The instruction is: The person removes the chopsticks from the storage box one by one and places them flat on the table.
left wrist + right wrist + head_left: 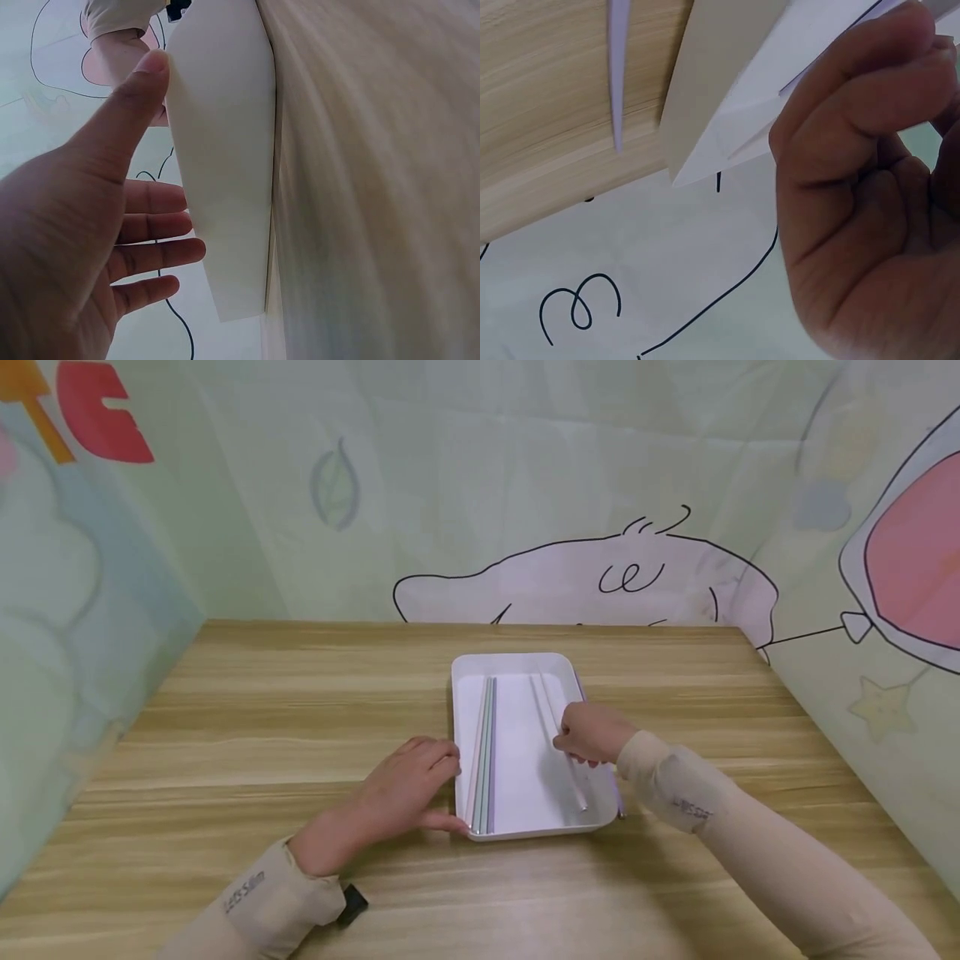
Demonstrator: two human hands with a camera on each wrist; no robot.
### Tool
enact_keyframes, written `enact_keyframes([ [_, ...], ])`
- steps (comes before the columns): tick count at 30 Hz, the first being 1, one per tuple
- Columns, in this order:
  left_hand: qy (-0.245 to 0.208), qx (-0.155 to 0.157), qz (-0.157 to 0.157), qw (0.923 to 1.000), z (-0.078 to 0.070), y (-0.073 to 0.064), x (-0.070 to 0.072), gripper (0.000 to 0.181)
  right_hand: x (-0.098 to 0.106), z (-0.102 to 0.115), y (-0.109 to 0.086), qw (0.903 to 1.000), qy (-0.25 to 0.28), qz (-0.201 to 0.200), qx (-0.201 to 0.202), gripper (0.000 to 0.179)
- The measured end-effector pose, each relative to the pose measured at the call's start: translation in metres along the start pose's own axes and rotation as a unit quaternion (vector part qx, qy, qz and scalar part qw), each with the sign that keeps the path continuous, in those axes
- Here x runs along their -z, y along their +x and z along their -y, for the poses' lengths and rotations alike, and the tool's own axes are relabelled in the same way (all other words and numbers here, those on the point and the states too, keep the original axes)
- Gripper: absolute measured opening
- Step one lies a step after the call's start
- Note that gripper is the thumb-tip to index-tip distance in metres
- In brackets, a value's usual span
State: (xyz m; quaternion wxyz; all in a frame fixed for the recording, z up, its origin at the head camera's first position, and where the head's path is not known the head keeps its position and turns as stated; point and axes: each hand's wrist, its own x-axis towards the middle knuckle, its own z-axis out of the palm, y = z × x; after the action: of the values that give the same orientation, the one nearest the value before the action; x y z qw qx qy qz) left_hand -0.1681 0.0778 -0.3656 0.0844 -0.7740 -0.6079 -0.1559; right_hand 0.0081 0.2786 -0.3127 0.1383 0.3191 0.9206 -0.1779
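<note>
A white rectangular tray lies on the table. Along its left side, several long thin pastel sticks in pink, green and purple lie side by side. My left hand rests against the tray's left wall, thumb at the near left corner and fingers extended; in the left wrist view the thumb tip is at the rim. My right hand is over the tray's right side and pinches a long pale stick between curled fingers. In the right wrist view, the fingers hide most of that stick.
A purple stick lies on the wooden table just outside the tray's right wall. A printed cloth backdrop stands behind the table and along both sides. A dark object shows at the left cuff.
</note>
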Motion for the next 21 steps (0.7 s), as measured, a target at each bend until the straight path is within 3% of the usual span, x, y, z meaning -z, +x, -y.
enact_keyframes([
  [21, 0.003, -0.012, -0.016, 0.9998, 0.000, 0.000, -0.002, 0.063, 0.007, -0.026, -0.008, 0.9998, -0.001, 0.000, -0.022, 0.022],
])
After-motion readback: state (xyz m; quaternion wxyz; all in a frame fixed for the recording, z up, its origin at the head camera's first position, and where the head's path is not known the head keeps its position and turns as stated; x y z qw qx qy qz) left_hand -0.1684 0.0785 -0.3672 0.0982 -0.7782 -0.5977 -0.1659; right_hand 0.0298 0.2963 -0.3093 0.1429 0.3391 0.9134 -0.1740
